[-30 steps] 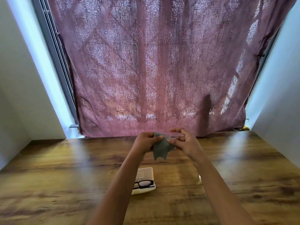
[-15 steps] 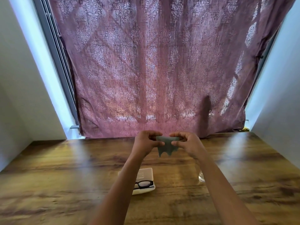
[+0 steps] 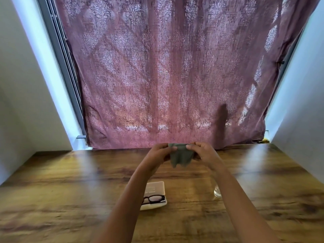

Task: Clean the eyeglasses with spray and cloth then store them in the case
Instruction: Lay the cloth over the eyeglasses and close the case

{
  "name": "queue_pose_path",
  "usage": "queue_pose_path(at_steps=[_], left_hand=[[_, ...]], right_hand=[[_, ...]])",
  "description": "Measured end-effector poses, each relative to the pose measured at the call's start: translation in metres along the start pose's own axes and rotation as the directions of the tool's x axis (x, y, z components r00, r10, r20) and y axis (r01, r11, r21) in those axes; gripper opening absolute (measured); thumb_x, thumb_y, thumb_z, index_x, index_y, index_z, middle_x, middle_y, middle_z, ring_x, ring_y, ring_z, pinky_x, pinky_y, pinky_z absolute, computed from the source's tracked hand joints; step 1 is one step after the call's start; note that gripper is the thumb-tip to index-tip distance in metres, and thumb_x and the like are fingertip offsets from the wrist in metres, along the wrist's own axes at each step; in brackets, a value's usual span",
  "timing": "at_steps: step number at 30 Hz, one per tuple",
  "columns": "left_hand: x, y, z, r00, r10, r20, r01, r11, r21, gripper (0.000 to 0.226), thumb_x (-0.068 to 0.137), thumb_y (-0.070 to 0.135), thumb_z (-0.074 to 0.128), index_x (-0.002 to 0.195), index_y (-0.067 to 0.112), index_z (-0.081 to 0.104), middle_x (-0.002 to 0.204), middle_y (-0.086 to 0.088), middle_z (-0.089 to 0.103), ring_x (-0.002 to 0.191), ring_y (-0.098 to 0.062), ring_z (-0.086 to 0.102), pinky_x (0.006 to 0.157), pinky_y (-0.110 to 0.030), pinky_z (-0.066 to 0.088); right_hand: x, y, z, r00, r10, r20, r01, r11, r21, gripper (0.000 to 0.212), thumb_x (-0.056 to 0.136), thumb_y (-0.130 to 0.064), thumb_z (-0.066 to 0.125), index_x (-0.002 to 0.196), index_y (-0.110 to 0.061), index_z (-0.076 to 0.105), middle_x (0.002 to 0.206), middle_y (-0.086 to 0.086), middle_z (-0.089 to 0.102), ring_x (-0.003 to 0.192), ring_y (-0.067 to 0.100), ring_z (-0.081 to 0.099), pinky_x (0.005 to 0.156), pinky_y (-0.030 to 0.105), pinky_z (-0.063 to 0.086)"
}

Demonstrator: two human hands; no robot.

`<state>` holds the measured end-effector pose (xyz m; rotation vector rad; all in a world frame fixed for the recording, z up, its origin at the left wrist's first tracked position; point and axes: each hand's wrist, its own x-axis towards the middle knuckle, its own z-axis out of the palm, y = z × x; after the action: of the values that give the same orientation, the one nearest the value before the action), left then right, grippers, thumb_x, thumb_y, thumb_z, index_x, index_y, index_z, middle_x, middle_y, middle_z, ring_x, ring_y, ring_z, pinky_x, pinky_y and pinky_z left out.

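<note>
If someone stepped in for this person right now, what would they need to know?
Both grips busy: left hand and right hand each pinch the top of the grey-green cloth, held above the table.
The eyeglasses lie on the white case, beside the left forearm.
A clear container, perhaps the spray, is half hidden by the right forearm.
Done: cloth in hand; spraying cannot be told.
Left: wipe the lenses, store the glasses.

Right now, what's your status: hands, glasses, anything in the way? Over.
Left hand and right hand both pinch the grey-green cloth above the table. Black eyeglasses lie on white case, untouched. Left forearm partly covers them.
</note>
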<state>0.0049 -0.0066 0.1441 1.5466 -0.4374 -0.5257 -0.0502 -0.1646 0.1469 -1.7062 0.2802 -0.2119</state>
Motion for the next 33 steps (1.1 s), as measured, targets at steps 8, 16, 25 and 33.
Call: queue_pose_path(at_steps=[8, 16, 25, 33], left_hand=[[0.002, -0.01, 0.012, 0.973, -0.232, -0.013, 0.21, 0.901, -0.379, 0.015, 0.089, 0.015, 0.057, 0.091, 0.001, 0.059, 0.081, -0.011, 0.064, 0.065, -0.016, 0.065, 0.053, -0.021, 0.056], [0.001, -0.017, 0.012, 0.969, -0.238, 0.071, 0.244, 0.859, -0.451, 0.007, 0.088, 0.0, 0.053, 0.087, 0.0, 0.06, 0.059, -0.004, 0.069, 0.051, -0.009, 0.065, 0.049, -0.018, 0.054], [-0.001, -0.017, 0.011, 0.974, -0.213, 0.082, 0.226, 0.84, -0.494, 0.015, 0.092, 0.003, 0.047, 0.098, -0.003, 0.059, 0.092, -0.015, 0.063, 0.08, -0.019, 0.062, 0.06, -0.023, 0.058], [-0.001, -0.018, 0.011, 0.95, -0.305, -0.065, 0.25, 0.87, -0.426, 0.012, 0.089, 0.004, 0.054, 0.082, -0.006, 0.057, 0.081, -0.018, 0.057, 0.072, -0.024, 0.06, 0.046, -0.025, 0.056]], right_hand=[[-0.009, 0.004, 0.006, 0.994, 0.106, -0.007, -0.101, 0.965, 0.243, 0.013, 0.088, -0.013, 0.058, 0.077, -0.012, 0.064, 0.074, 0.005, 0.064, 0.068, 0.017, 0.06, 0.057, 0.026, 0.051], [-0.014, 0.012, 0.006, 0.944, 0.303, 0.13, -0.329, 0.842, 0.427, 0.016, 0.086, -0.021, 0.061, 0.082, -0.005, 0.065, 0.064, 0.005, 0.066, 0.053, 0.013, 0.061, 0.043, 0.02, 0.047], [-0.022, 0.03, 0.009, 0.858, 0.393, 0.331, -0.514, 0.666, 0.541, 0.051, 0.065, -0.037, 0.071, 0.097, 0.002, 0.063, 0.072, 0.012, 0.065, 0.057, 0.017, 0.061, 0.05, 0.023, 0.054], [-0.014, 0.031, 0.003, 0.942, 0.31, 0.127, -0.33, 0.793, 0.513, 0.007, 0.081, -0.007, 0.064, 0.085, -0.002, 0.063, 0.061, 0.006, 0.067, 0.05, 0.011, 0.063, 0.041, 0.02, 0.05]])
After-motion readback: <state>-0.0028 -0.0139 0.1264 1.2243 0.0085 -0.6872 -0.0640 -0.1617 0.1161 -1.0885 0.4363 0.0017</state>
